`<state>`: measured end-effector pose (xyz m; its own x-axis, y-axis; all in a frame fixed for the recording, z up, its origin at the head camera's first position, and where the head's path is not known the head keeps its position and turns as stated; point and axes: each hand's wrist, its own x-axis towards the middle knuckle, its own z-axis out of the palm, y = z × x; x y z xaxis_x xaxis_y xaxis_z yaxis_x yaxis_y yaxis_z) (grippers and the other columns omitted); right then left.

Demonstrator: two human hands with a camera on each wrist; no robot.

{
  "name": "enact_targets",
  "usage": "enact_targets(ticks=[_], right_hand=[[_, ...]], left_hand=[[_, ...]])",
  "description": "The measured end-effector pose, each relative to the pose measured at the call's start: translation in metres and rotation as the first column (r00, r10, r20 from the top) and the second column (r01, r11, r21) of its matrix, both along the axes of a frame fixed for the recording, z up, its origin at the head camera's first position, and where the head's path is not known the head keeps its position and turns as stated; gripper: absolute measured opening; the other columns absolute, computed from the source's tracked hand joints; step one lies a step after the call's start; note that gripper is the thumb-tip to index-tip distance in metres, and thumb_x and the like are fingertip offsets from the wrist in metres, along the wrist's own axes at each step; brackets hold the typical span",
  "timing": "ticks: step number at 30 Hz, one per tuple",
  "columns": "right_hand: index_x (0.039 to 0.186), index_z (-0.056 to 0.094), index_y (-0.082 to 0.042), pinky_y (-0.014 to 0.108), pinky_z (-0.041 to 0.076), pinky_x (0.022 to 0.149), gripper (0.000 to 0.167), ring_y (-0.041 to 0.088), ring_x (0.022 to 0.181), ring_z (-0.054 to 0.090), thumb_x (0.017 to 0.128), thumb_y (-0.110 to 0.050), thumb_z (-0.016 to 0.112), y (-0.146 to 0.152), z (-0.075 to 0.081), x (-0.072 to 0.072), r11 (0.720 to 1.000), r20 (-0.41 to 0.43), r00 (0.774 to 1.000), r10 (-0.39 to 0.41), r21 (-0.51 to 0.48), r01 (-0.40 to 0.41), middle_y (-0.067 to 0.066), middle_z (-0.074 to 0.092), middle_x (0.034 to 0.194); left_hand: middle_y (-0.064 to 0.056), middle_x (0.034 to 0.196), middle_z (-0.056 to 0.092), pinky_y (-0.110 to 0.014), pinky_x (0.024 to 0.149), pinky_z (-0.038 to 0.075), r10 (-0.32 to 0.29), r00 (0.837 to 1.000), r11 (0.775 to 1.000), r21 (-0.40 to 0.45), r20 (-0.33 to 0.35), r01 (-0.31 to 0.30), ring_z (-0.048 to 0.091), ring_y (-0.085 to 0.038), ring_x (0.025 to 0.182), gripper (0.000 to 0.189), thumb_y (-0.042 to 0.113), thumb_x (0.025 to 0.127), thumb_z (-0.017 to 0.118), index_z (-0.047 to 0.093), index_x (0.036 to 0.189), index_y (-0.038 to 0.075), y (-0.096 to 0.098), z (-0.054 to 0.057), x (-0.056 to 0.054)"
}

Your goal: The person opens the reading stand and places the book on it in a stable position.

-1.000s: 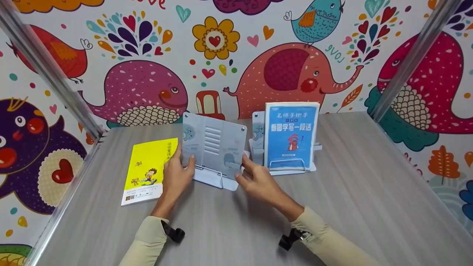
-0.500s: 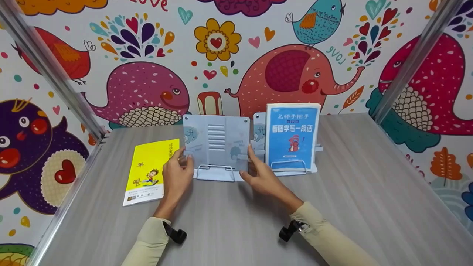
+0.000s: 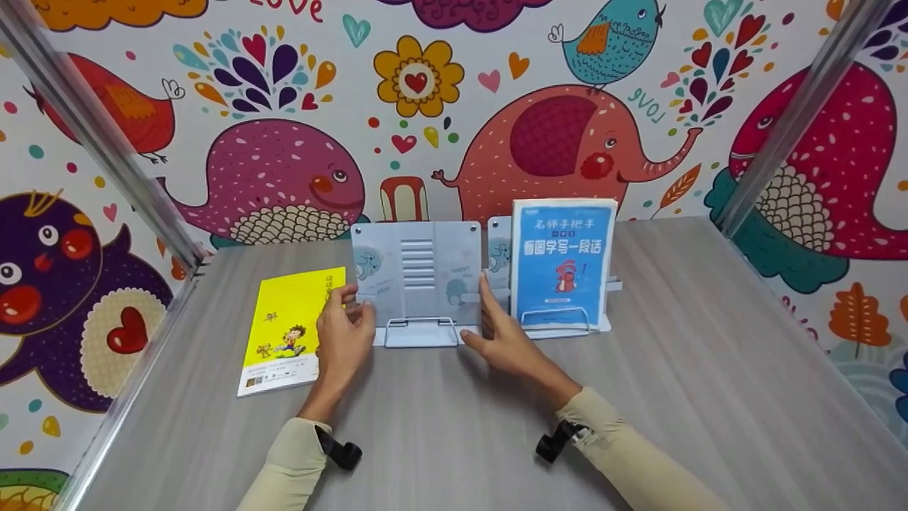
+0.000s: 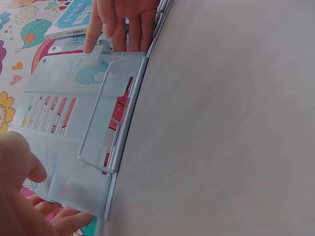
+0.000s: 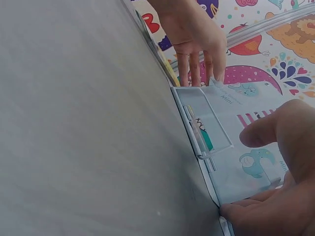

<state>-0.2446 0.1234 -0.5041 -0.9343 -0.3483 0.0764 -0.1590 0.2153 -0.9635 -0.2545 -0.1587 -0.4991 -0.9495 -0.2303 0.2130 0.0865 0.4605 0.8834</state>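
A pale blue-grey metal book stand (image 3: pixel 417 273) with slots, printed animals and a wire page holder (image 3: pixel 421 332) stands upright on the table. My left hand (image 3: pixel 344 337) holds its left edge, thumb in front and fingers behind. At the right edge my right hand (image 3: pixel 507 341) holds it, index finger up along the side and thumb near the lower corner. In the right wrist view the right thumb (image 5: pixel 258 132) lies over the front of the plate. A second book stand (image 3: pixel 499 245) is right beside it, mostly hidden behind a blue book (image 3: pixel 562 262).
A yellow book (image 3: pixel 284 319) lies on the table left of the stand, partly behind the left hand. Patterned wall panels (image 3: pixel 411 156) rise behind the grey wood-grain table (image 3: pixel 440 433), with metal posts (image 3: pixel 106 135) at the corners.
The stand has turned from slanted to facing front, its lower right corner moving back and its wire holder now level. Both hands kept to its edges; the books have stayed put.
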Motion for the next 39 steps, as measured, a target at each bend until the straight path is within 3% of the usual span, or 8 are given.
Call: enact_targets(ticks=[7, 16, 21, 31, 35, 39], right_hand=[[0.175, -0.002, -0.029, 0.050, 0.025, 0.134, 0.103, 0.029, 0.168, 0.021, 0.103, -0.008, 0.069, 0.001, 0.000, -0.002, 1.000, 0.002, 1.000, -0.010, -0.003, 0.010, -0.001, 0.005, 0.184], [0.175, -0.004, -0.027, 0.051, 0.023, 0.134, 0.106, 0.030, 0.169, 0.018, 0.101, -0.002, 0.068, 0.002, -0.004, -0.007, 1.000, -0.028, 1.000, 0.002, -0.024, -0.002, 0.005, 0.007, 0.184], [0.175, -0.003, -0.030, 0.048, 0.024, 0.135, 0.106, 0.027, 0.169, 0.017, 0.102, -0.003, 0.069, 0.001, -0.005, -0.003, 0.999, -0.029, 0.999, -0.032, -0.005, 0.032, 0.000, 0.006, 0.185], [0.175, -0.002, -0.018, 0.054, 0.015, 0.137, 0.105, 0.027, 0.170, 0.016, 0.100, -0.012, 0.071, -0.018, 0.001, 0.024, 0.971, -0.093, 0.980, -0.175, 0.151, 0.188, 0.005, 0.006, 0.185], [0.175, 0.001, -0.012, 0.057, 0.010, 0.137, 0.102, 0.031, 0.171, 0.002, 0.101, -0.014, 0.071, -0.031, 0.002, 0.041, 0.961, -0.142, 0.974, -0.178, 0.187, 0.203, 0.009, -0.006, 0.184], [0.175, 0.004, -0.014, 0.058, 0.012, 0.136, 0.102, 0.032, 0.171, -0.004, 0.099, -0.012, 0.072, -0.048, 0.000, 0.057, 0.962, -0.238, 0.961, -0.144, 0.193, 0.192, 0.013, -0.012, 0.183]], left_hand=[[-0.015, 0.138, 0.061, -0.050, 0.114, 0.055, 0.005, 1.000, 1.000, 0.003, -0.006, -0.005, 0.069, -0.034, 0.121, 0.040, 0.021, 0.108, 0.064, 0.052, 0.143, 0.007, 0.000, 0.000, 0.000], [-0.018, 0.145, 0.058, -0.052, 0.118, 0.052, -0.016, 1.000, 1.000, 0.001, 0.000, 0.016, 0.068, -0.036, 0.126, 0.045, 0.020, 0.108, 0.063, 0.049, 0.148, 0.006, 0.002, -0.002, -0.002], [-0.016, 0.147, 0.058, -0.052, 0.118, 0.052, -0.010, 1.000, 1.000, -0.004, 0.016, 0.010, 0.069, -0.035, 0.126, 0.044, 0.023, 0.108, 0.063, 0.050, 0.147, 0.009, 0.002, -0.003, -0.003], [-0.015, 0.144, 0.061, -0.050, 0.116, 0.054, -0.033, 0.999, 0.999, 0.004, 0.007, 0.033, 0.067, -0.033, 0.129, 0.043, 0.024, 0.110, 0.061, 0.051, 0.147, 0.006, -0.002, -0.004, -0.004], [-0.017, 0.146, 0.061, -0.052, 0.121, 0.048, 0.018, 1.000, 0.996, -0.093, 0.002, -0.018, 0.060, -0.035, 0.135, 0.045, 0.026, 0.110, 0.061, 0.050, 0.148, 0.004, -0.016, -0.002, -0.005], [-0.020, 0.148, 0.062, -0.056, 0.120, 0.043, 0.106, 0.994, 0.967, -0.234, 0.003, -0.102, 0.055, -0.040, 0.136, 0.048, 0.027, 0.108, 0.061, 0.051, 0.149, 0.003, -0.038, -0.001, -0.006]])
